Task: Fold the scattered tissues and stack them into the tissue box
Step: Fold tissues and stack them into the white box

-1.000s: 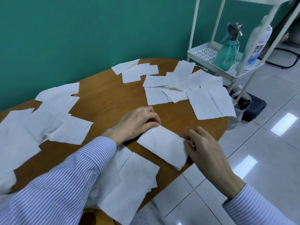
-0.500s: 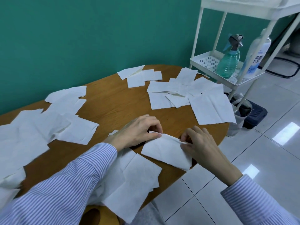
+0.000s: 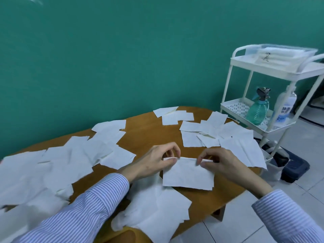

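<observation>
- Both my hands have lifted the tissue [image 3: 188, 173] off the table [image 3: 145, 135]; before, it lay flat near the edge.
- My left hand [image 3: 156, 161] pinches one top corner and my right hand [image 3: 221, 163] the other, hands apart, so the sheet hangs straight for a clean fold.
- Many loose tissues [image 3: 112, 132] lie around on the table.
- I think the clear box [image 3: 284, 54] on the cart [image 3: 228, 85] is where they go.

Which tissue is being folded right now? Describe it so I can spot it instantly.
On the wooden table, look at the near edge by the white cart. The folded tissue hangs there between the left hand and right hand, each pinching its top edge. It alone is lifted; the others lie flat.
</observation>
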`<state>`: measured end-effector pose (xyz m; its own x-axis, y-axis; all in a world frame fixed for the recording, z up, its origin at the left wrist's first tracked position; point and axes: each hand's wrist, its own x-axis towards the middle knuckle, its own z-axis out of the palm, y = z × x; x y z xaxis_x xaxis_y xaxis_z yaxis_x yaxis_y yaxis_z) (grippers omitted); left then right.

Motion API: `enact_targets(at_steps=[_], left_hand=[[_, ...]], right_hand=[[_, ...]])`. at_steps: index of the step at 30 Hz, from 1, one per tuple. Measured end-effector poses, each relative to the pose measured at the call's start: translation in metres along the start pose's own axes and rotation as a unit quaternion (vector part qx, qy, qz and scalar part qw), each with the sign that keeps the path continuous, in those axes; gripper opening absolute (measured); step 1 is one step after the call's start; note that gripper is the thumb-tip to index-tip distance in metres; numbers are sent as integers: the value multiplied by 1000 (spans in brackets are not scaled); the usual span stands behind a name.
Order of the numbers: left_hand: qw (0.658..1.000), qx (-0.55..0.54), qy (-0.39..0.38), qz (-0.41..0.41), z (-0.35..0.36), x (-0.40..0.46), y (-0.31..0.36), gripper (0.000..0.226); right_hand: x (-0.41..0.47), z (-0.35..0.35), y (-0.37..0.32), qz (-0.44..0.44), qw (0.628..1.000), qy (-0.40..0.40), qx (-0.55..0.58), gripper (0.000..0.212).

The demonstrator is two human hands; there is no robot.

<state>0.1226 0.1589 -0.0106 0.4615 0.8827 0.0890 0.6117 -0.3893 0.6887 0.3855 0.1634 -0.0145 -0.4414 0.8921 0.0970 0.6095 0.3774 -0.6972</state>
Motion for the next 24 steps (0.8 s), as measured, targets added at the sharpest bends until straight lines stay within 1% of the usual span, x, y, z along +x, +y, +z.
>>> enact_targets(at_steps=[5,9,14,20,24], left_hand=[[997,-6,73,-4,-51,-56,24,11],[989,-9,143,-21,-91,-121,32,16],[971,15,220,-90,-126,-210,26,21],[942,45,267,-197,-146,-316,2,22],[916,55,304,-255,-150,-374,-14,21]], right_hand=[[14,-5,-71,-80,997,-1,5,22],[29,15,-131,-148,988,-37,12,23],[45,68,-196,-216,971,-98,23,25],[60,149,-266,-270,943,-191,22,26],[69,206,-302,-298,922,-244,33,24]])
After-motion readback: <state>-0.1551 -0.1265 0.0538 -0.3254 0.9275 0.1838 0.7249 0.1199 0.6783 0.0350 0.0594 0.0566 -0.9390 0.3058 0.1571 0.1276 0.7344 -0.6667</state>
